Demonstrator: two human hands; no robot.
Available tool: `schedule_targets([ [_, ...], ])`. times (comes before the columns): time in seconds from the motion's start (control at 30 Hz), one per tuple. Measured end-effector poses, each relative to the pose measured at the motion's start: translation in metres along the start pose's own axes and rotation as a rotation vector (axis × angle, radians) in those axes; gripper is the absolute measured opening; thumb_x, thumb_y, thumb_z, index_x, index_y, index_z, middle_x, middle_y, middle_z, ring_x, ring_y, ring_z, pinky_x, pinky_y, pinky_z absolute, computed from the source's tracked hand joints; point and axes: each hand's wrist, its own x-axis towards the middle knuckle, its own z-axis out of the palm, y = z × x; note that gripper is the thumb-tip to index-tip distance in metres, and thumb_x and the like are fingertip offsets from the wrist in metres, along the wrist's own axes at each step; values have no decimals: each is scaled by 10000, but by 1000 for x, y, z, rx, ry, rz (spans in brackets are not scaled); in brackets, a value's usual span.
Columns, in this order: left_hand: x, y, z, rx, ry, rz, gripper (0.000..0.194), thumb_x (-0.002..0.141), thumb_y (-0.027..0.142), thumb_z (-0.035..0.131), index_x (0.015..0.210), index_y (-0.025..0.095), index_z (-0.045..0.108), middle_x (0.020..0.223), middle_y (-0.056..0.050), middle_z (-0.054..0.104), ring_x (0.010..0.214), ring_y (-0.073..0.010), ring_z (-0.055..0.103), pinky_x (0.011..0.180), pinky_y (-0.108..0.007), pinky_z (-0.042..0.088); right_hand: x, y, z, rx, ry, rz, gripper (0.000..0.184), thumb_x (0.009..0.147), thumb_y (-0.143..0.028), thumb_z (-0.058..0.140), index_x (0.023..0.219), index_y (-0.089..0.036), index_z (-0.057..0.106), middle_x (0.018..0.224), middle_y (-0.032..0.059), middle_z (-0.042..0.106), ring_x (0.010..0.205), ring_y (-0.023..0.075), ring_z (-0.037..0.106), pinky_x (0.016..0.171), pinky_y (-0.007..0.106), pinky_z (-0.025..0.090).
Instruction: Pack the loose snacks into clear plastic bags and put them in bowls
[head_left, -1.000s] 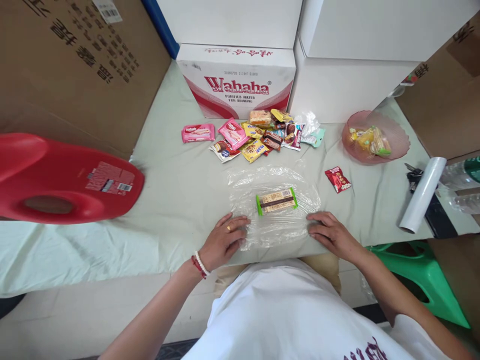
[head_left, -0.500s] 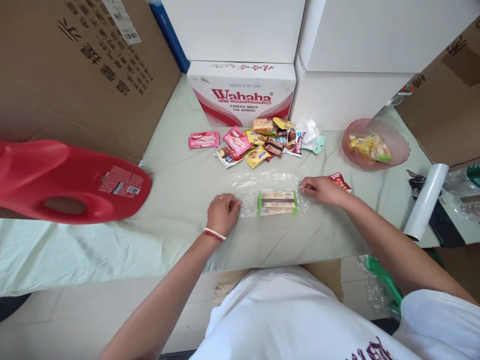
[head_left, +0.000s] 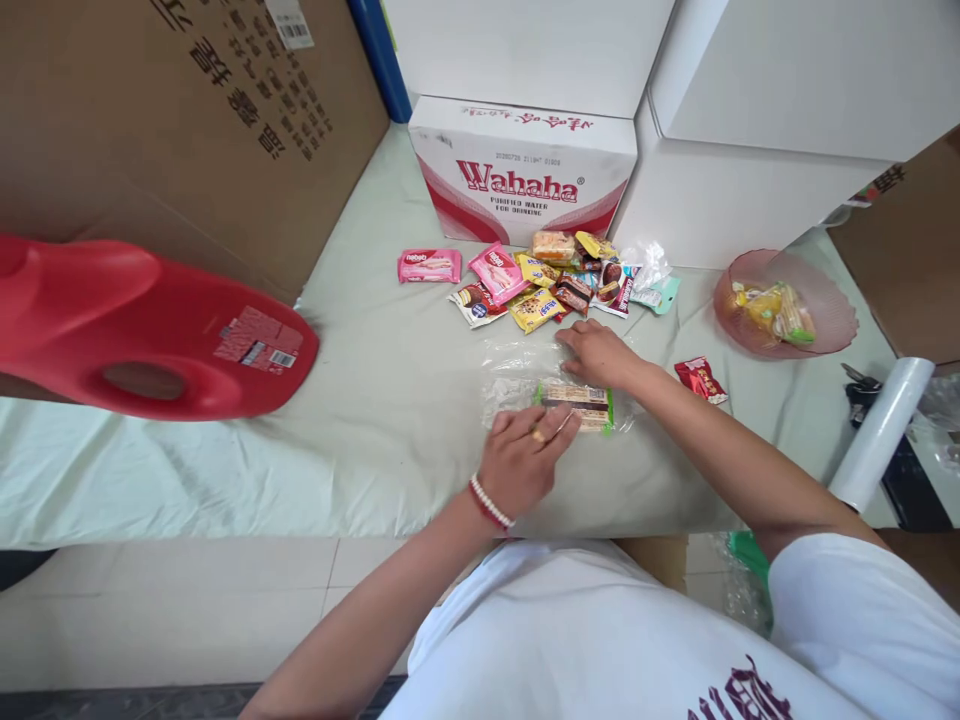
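Note:
A biscuit pack [head_left: 581, 396] with green ends lies flat on a sheet of clear plastic wrap [head_left: 510, 362] on the cloth. My left hand [head_left: 525, 460], with a ring and a beaded bracelet, is at the pack's near left side. Its fingers are stretched out and cover part of the pack and the film. Just beyond the pack, my right hand [head_left: 600, 355] rests over the far part of the wrap, its fingers apart. A red snack packet [head_left: 701, 380] lies to the right of my right forearm.
A pile of wrapped snacks [head_left: 555, 285] sits before a Wahaha box [head_left: 525, 185]. At right are a pink bowl [head_left: 829, 310] holding snacks, a white film roll [head_left: 885, 435] and scissors [head_left: 862, 380]. A red jug [head_left: 172, 340] lies at left.
My left hand has moved right, from the wrap's left edge onto the pack. My right hand has shifted left from the wrap's right edge to its far part. The view has shifted slightly.

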Motion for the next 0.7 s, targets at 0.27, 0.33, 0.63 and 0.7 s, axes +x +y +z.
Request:
schedule_targets([
  [0.27, 33, 0, 29, 124, -157, -69, 493, 974, 128, 397, 1421, 218, 586, 1504, -68, 590, 1113, -287, 579, 877, -473, 407, -16, -7, -26, 160, -21, -145, 116, 898, -199, 621, 959, -149, 707, 1043, 108, 656, 943, 207, 598, 839, 279, 414],
  [0.33, 29, 3, 30, 128, -148, -65, 492, 982, 131, 398, 1435, 209, 574, 1506, -83, 586, 1123, -285, 584, 876, -469, 417, -34, -15, -29, 176, -12, -207, 110, 918, -178, 585, 976, -164, 677, 1035, 88, 640, 852, 172, 593, 751, 251, 400],
  [0.63, 6, -8, 30, -232, -5, -157, 414, 887, 80, 468, 1172, 230, 728, 1285, -78, 722, 1111, -239, 660, 974, -432, 513, -101, -45, 33, 207, 133, -334, 293, 980, -80, 443, 1090, -222, 675, 1396, 79, 614, 1117, 204, 634, 841, 302, 464],
  [0.7, -4, -21, 27, -393, 154, -268, 360, 882, 91, 449, 1049, 230, 736, 1195, -57, 748, 1097, -202, 673, 1001, -391, 516, -109, -46, 47, 170, 161, -360, 340, 990, -78, 425, 1130, -229, 696, 1486, 69, 576, 1204, 229, 596, 934, 365, 463],
])
